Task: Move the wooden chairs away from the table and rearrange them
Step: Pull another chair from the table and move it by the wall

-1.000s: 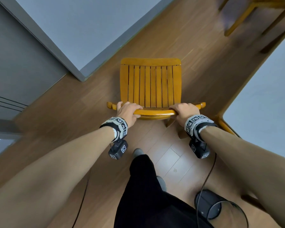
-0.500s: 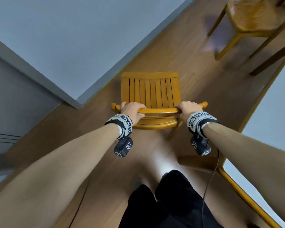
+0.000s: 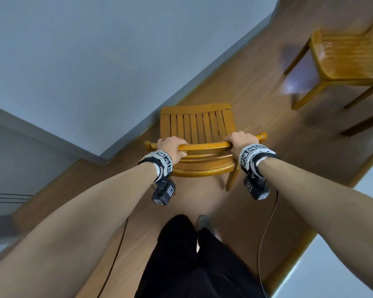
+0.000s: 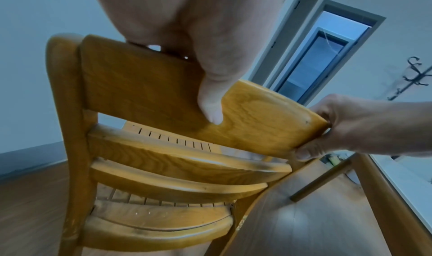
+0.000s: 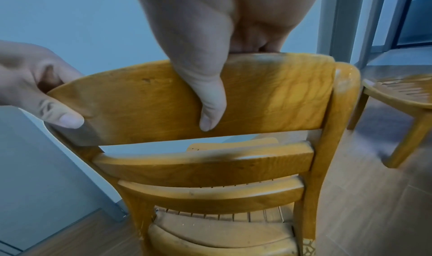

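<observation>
Left hand (image 3: pixel 170 147) and right hand (image 3: pixel 240 143) curled over the chair (image 3: pixel 197 130) top rail, thumbs behind, chair on the floor (image 3: pixel 256 100) near the left wall (image 3: pixel 95 61), second chair (image 3: pixel 349 57) far right.

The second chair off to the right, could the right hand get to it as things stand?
Probably not yet: the right hand grips the top rail of the held chair, and the second chair stands apart across bare floor.

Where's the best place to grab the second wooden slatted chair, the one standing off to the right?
Likely its backrest's top rail, from behind, as both hands grip the near chair. On the second wooden slatted chair only the seat and legs show; the backrest is out of frame, so its side can't be told.
</observation>
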### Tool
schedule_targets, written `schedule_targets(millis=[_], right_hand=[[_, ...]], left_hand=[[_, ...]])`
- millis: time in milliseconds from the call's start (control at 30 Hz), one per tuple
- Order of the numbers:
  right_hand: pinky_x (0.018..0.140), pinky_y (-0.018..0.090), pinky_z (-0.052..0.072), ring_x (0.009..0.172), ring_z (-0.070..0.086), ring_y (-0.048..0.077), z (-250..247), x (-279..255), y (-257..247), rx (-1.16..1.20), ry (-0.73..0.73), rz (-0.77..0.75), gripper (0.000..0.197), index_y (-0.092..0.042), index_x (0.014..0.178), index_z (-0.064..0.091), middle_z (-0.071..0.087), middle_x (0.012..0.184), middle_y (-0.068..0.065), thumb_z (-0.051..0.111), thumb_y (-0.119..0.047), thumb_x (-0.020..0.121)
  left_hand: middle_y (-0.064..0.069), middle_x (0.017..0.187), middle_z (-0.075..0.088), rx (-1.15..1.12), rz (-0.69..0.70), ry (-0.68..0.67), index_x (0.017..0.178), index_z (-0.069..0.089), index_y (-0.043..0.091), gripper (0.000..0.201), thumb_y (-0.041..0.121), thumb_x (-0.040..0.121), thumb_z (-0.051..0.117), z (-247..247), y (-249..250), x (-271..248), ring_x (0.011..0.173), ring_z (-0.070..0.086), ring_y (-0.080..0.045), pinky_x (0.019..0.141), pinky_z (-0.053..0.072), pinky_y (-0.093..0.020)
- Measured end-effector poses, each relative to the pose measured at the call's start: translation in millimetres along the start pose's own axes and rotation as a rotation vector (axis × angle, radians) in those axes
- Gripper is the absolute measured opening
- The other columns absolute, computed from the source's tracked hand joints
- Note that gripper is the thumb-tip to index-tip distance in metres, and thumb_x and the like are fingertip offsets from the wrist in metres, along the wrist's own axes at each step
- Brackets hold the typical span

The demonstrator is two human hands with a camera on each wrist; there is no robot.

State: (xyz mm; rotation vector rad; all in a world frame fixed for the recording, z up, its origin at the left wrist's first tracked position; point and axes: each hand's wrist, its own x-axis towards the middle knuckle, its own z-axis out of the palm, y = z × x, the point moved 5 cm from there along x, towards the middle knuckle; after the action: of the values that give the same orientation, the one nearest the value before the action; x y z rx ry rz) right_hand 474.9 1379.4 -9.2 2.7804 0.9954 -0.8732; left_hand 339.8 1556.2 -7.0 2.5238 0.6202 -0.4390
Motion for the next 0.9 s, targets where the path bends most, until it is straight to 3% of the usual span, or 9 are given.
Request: schedule_targets(millis=[100, 200, 333, 500, 667, 900], right_hand=[[0.077, 0.036, 0.051, 0.093, 0.061, 0.027, -16.6, 31.3, 16.8, -0.005, -0.029, 0.001, 0.032, -0.036, 0.113, 0.068, 0.062, 0.095, 0.0, 0.061, -0.013, 0.092], [0.08, 0.036, 0.052, 0.096, 0.063, 0.025, -33.3, 66.1, 30.6, 0.009, -0.06, -0.004, 0.034, -0.038, 0.116, 0.068, 0.065, 0.099, -0.002, 0.064, -0.016, 0.091], [0.076, 0.034, 0.051, 0.087, 0.061, 0.022, -65.9, 112.8, 44.7, -0.016, -0.067, -0.023, 0.033, -0.035, 0.117, 0.069, 0.066, 0.095, -0.002, 0.065, -0.016, 0.09], [0.08, 0.033, 0.051, 0.087, 0.057, 0.023, -123.5, 177.5, 64.4, -0.039, -0.044, -0.018, 0.044, -0.033, 0.127, 0.066, 0.06, 0.097, 0.0, 0.06, -0.008, 0.092], [0.079, 0.034, 0.056, 0.088, 0.064, 0.022, -174.0, 239.5, 73.8, -0.044, -0.048, -0.053, 0.04, -0.037, 0.123, 0.068, 0.068, 0.1, -0.003, 0.065, -0.012, 0.091], [0.067, 0.03, 0.053, 0.081, 0.065, 0.019, -211.4, 299.0, 90.4, -0.102, -0.057, -0.134, 0.038, -0.038, 0.119, 0.07, 0.067, 0.091, -0.007, 0.065, -0.012, 0.091]], left_hand=[[0.004, 0.11, 0.063, -0.054, -0.043, 0.011, 0.119, 0.069, 0.027, 0.025, 0.023, 0.095, 0.064, -4.4, 9.8, 32.0, 0.102, 0.04, -0.016, 0.112, 0.022, -0.045], [0.008, 0.103, 0.063, -0.086, -0.044, -0.008, 0.117, 0.07, 0.03, 0.024, 0.026, 0.093, 0.066, -7.8, 12.5, 70.5, 0.113, 0.05, -0.02, 0.116, 0.017, -0.046], [0.01, 0.103, 0.064, -0.085, -0.04, 0.005, 0.116, 0.069, 0.033, 0.023, 0.03, 0.093, 0.066, -20.9, 18.1, 122.9, 0.101, 0.048, -0.015, 0.11, 0.025, -0.044], [0.009, 0.102, 0.068, -0.118, -0.025, 0.038, 0.111, 0.071, 0.034, 0.02, 0.033, 0.091, 0.067, -52.4, 31.6, 194.5, 0.106, 0.056, -0.019, 0.111, 0.025, -0.044], [0.008, 0.106, 0.068, -0.132, -0.052, 0.105, 0.115, 0.07, 0.032, 0.022, 0.033, 0.093, 0.065, -93.5, 45.1, 250.7, 0.108, 0.056, -0.02, 0.108, 0.028, -0.04], [0.008, 0.105, 0.069, -0.118, -0.117, 0.112, 0.116, 0.069, 0.034, 0.024, 0.037, 0.092, 0.065, -113.0, 59.1, 301.5, 0.105, 0.06, -0.019, 0.101, 0.039, -0.04]])
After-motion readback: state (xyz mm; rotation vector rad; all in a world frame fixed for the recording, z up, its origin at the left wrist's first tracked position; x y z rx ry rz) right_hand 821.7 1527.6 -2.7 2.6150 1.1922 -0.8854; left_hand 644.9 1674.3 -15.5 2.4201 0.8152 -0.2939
